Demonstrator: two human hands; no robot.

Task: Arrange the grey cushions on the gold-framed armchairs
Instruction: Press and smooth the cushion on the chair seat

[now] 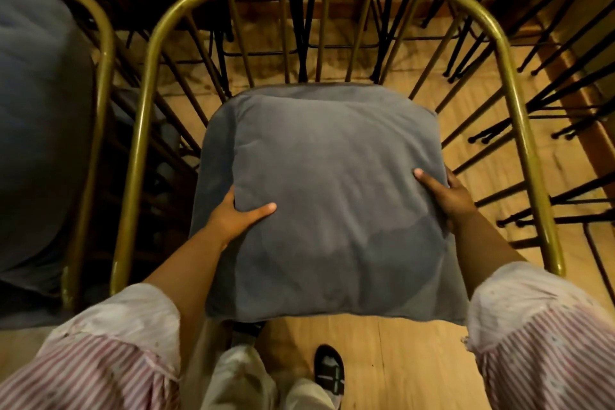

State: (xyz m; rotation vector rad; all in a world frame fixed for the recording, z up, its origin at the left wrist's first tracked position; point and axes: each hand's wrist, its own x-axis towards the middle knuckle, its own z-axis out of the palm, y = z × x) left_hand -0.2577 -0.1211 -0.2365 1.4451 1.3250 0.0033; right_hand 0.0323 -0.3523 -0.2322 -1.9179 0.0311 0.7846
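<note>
A grey cushion [329, 196] lies over the seat of a gold-framed armchair [519, 116], filling it from the back rail's spindles to the front edge, where its near edge hangs a little past the seat toward the person. Both hands grip it by its side edges, about midway along its length.

The left hand [238, 215] clasps the cushion's left edge — the thumb lies flat on the top face, pointing inward toward the middle, while the remaining fingers curl down around the edge and out of sight beneath it. The right hand [444, 191] does the same on the right edge: its thumb presses onto the top face, and its fingers [452, 176] wrap over the side seam, partly hidden by the fabric. Each hand is closed on the cushion, pinching a fold of it between thumb and fingers.

Both forearms reach forward and slightly inward from the bottom corners of the view, elbows bent, with loose pink-and-white striped sleeves [109, 359] pushed up near the elbows. Below the cushion's near edge stand pale trousers [239, 376] and a dark shoe [329, 373] on the wooden floor [406, 366].

At the left edge sits a second gold frame [100, 83] with a blurred grey cushion [36, 116] in it. Black metal legs [549, 76] crowd the floor behind and to the right. No readable writing shows anywhere.
</note>
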